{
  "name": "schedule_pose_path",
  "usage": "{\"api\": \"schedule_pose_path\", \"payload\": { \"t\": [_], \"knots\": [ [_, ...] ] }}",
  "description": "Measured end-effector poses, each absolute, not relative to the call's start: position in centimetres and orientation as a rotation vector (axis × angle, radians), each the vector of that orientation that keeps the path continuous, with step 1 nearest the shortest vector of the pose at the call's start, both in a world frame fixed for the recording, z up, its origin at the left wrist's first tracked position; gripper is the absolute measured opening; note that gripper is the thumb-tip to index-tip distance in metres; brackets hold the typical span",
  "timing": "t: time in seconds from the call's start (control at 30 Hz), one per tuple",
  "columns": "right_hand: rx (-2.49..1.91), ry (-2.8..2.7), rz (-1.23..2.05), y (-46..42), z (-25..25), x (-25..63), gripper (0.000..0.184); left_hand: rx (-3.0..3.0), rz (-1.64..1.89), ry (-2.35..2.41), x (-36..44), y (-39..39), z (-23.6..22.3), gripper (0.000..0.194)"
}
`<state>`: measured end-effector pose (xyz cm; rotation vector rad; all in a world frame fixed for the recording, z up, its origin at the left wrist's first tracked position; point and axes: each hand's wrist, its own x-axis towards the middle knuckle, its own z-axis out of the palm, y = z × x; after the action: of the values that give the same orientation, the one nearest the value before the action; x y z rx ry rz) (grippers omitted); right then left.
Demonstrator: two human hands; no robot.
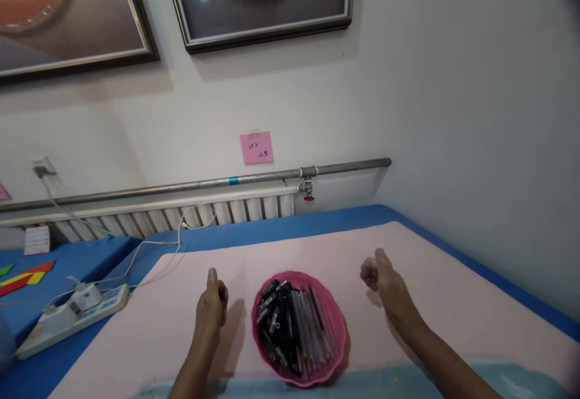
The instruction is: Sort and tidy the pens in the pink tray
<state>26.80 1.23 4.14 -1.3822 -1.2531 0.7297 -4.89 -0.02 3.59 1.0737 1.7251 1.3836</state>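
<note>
My left hand [212,303] is raised over the pink sheet [190,278], thumb up and fingers curled in, with nothing seen in it. To its right stands a pink scalloped basket [342,332], apart from both hands. Black pieces with silvery clips, which look like pen caps [276,320], fill the basket's left half. Slim clear tubes like pen barrels [312,326] lie side by side in the right half. On the basket's other side my right hand [381,275] holds the same thumb-up pose, its fingers folded and no object showing.
A power strip [102,308] with plugs and white cables lies at left, near coloured flat pieces [27,278]. Light blue material [376,381] runs along the front edge. A radiator [235,208], a pipe [199,184] and the wall bound the back.
</note>
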Motion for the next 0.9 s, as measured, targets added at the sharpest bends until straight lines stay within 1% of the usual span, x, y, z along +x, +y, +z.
{"api": "schedule_pose_path", "payload": {
  "t": [0.1, 0.3, 0.37, 0.43, 0.53, 0.63, 0.77, 0.9],
  "knots": [
    [-1.406, -1.254, 0.785, 1.8, 3.5, 26.8, 0.059, 1.043, 1.333, 1.729, -5.0, 0.3, 3.1, 0.059],
    [-1.425, -1.239, 0.759, 1.6, 3.4, 26.4, 0.061, 1.031, 1.314, 1.741, -5.2, 0.3, 2.8, 0.059],
    [-1.457, -1.223, 0.746, 1.2, 3.7, 26.2, 0.058, 1.017, 1.32, 1.74, -5.1, 0.3, 2.7, 0.059],
    [-1.541, -1.255, 0.717, 0.6, 4.4, 25.7, 0.05, 1.0, 1.336, 1.742, -5.0, 0.2, 2.5, 0.059],
    [-1.628, -1.552, 0.627, -0.3, 6.2, 24.1, 0.034, 1.037, 1.363, 1.774, -4.8, -0.3, 2.5, 0.059],
    [-1.644, -2.064, 0.554, -0.2, 8.0, 21.9, 0.018, 1.155, 1.386, 1.793, -4.1, -1.1, 2.8, 0.058],
    [-1.694, -2.275, 0.479, 0.7, 8.9, 19.6, 0.019, 1.322, 1.398, 1.726, -2.7, -2.1, 3.4, 0.052],
    [-1.735, -2.342, 0.414, 0.9, 7.5, 18.5, 0.02, 1.541, 1.349, 1.637, -1.6, -2.5, 2.9, 0.041]
  ]
}}
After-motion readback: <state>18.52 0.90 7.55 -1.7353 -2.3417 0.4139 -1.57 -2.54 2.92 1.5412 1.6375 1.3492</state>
